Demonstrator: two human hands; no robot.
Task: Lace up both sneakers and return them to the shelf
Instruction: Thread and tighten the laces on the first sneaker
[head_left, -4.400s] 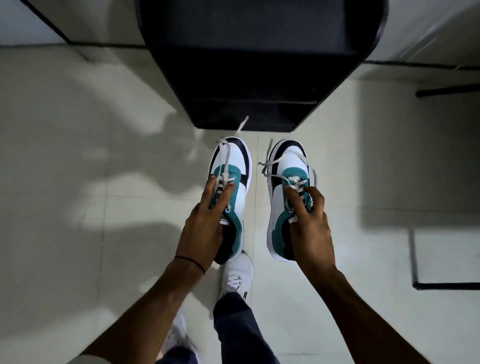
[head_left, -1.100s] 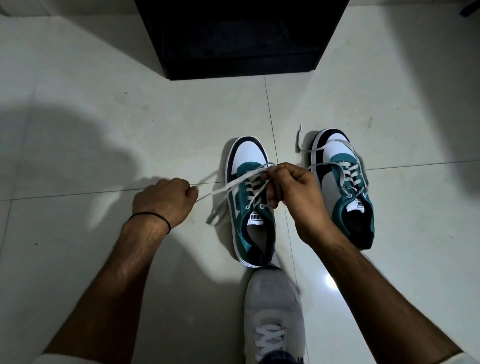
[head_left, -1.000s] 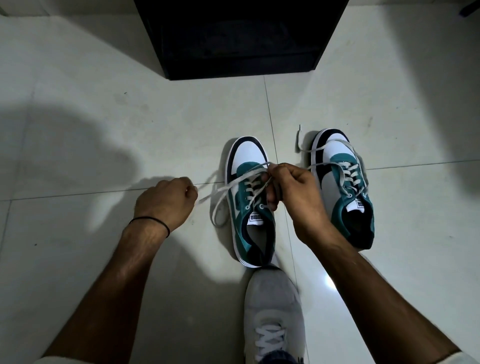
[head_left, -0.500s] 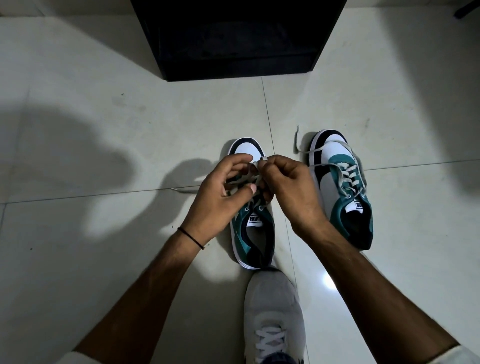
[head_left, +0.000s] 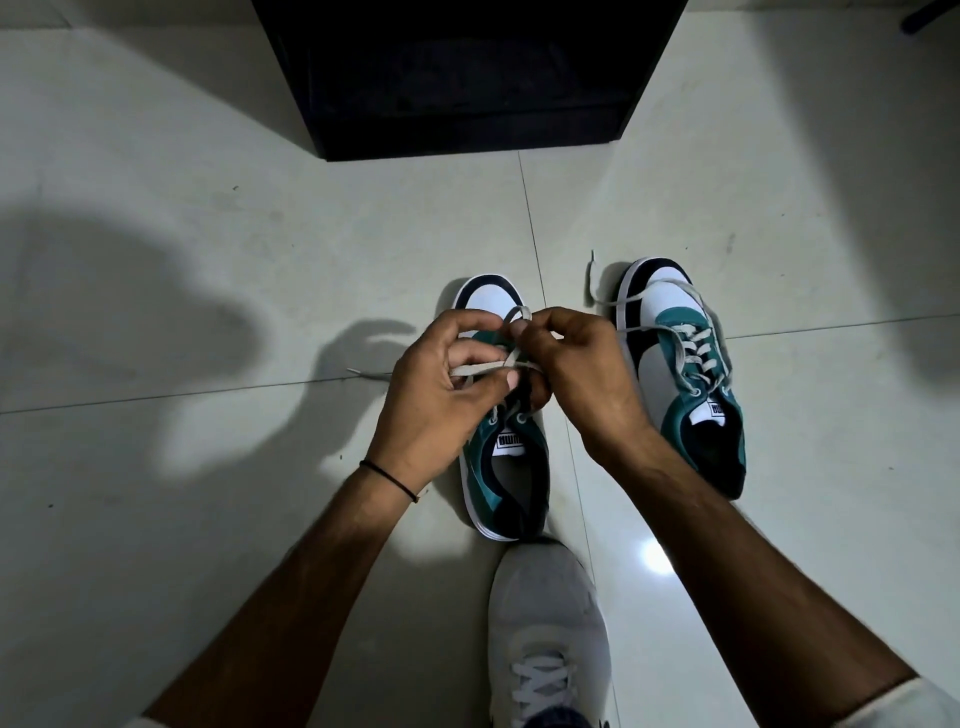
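Two white, teal and black sneakers stand side by side on the tiled floor, toes pointing away from me. Over the left sneaker (head_left: 511, 467) both hands meet. My left hand (head_left: 441, 384) pinches a strand of its grey lace (head_left: 491, 368), and my right hand (head_left: 582, 371) holds a small loop of the same lace above the toe. A loose lace end trails on the floor to the left. The right sneaker (head_left: 680, 374) sits untouched, its laces slack and one end lying off the toe.
A black shelf unit (head_left: 467, 78) stands on the floor straight ahead, beyond the sneakers. My own foot in a grey shoe (head_left: 545, 623) rests just behind the left sneaker. Pale floor tiles (head_left: 208, 260) surround everything.
Earlier I carried both sneakers, then set them on the floor. In the last second my left hand came in from the left, where it pulled the lace taut, and joined my right hand.
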